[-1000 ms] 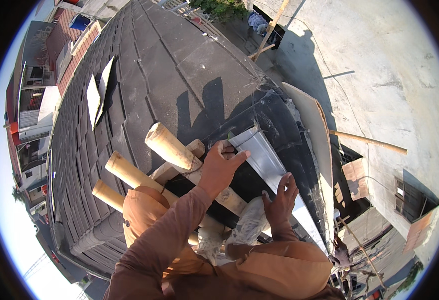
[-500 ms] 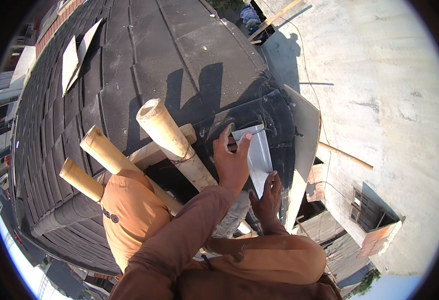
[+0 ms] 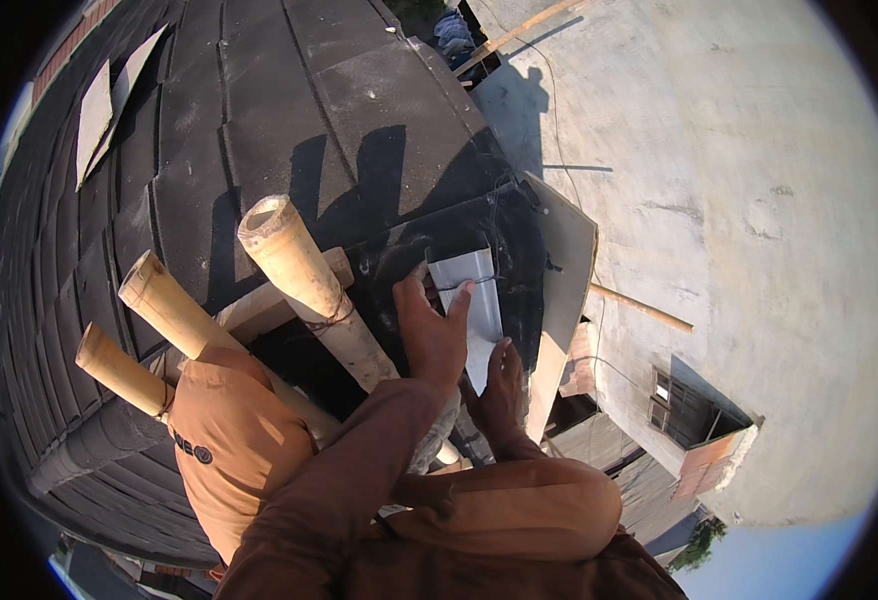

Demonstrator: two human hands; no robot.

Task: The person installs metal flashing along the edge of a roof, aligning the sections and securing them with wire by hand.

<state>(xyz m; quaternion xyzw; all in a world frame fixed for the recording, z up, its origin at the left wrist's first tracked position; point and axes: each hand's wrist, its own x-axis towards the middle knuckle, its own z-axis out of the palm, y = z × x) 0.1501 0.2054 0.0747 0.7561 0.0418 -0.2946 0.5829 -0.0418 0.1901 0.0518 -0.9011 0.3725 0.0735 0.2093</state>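
Observation:
A pale grey folded sheet-metal strip [image 3: 471, 325] lies lengthwise away from me at the dark roof edge. My left hand [image 3: 431, 325] is closed on its far left side, thumb on the top face and fingers along the edge. Across the strip near that thumb runs a thin dark line, perhaps a wire. My right hand [image 3: 500, 405] grips the strip's near end, fingers at its right edge and thumb by its left. Black sheeting [image 3: 509, 235] lies around the strip's far end.
Upright bamboo poles [image 3: 304, 265] stand to the left, beside a wooden crosspiece [image 3: 259, 310]. Dark roofing [image 3: 289, 90] spreads beyond, with pale board pieces [image 3: 109, 110] on it. A board [image 3: 562, 260] borders the right edge; past it is a grey wall [image 3: 719, 200] with a window [image 3: 694, 410].
The view has shifted, so the scene sits further left. The metal strip appears a little straighter, its far end now more exposed. Both hands keep their hold on it.

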